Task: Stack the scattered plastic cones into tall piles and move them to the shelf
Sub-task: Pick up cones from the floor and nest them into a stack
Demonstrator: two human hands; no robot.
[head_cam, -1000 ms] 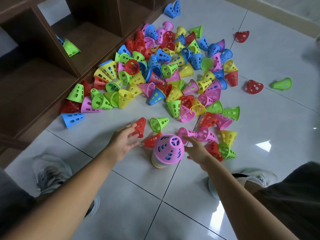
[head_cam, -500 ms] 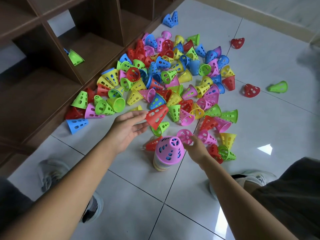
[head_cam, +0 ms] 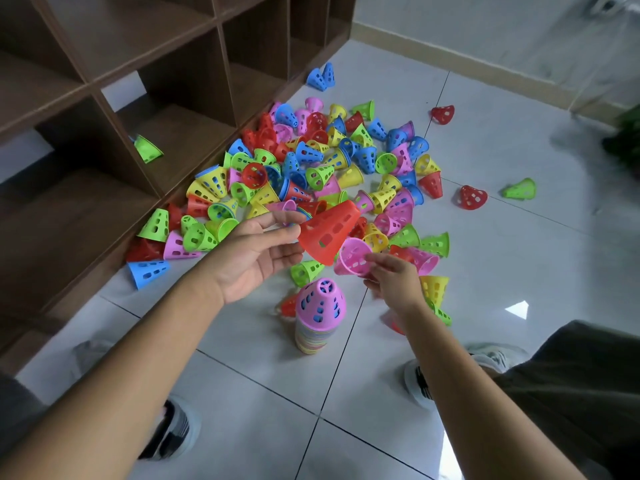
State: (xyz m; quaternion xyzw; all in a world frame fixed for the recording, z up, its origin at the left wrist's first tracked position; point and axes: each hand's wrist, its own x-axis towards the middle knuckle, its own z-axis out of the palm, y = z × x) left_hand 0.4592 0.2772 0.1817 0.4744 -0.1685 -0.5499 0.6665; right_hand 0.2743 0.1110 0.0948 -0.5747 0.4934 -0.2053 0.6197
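Head view: my left hand (head_cam: 258,252) pinches the red cone (head_cam: 327,233), my right hand (head_cam: 394,280) the pink cone (head_cam: 353,256); the stack (head_cam: 320,311) stands upright just below both.

An indoor room, most like a playroom or an activity room in a school or home — which of these cannot be told. The floor (head_cam: 485,271) is pale glossy tile with dark grout lines, shiny enough to mirror a window's light. Along the left stands a low cubby shelf (head_cam: 221,60) of dark brown wood, its square compartments open at the front and reaching down to floor level. A pale wall (head_cam: 467,15) with a beige skirting board (head_cam: 450,57) closes the far side — and a heap of perforated plastic cones (head_cam: 329,168) in bright colours lies spread over the tiles.
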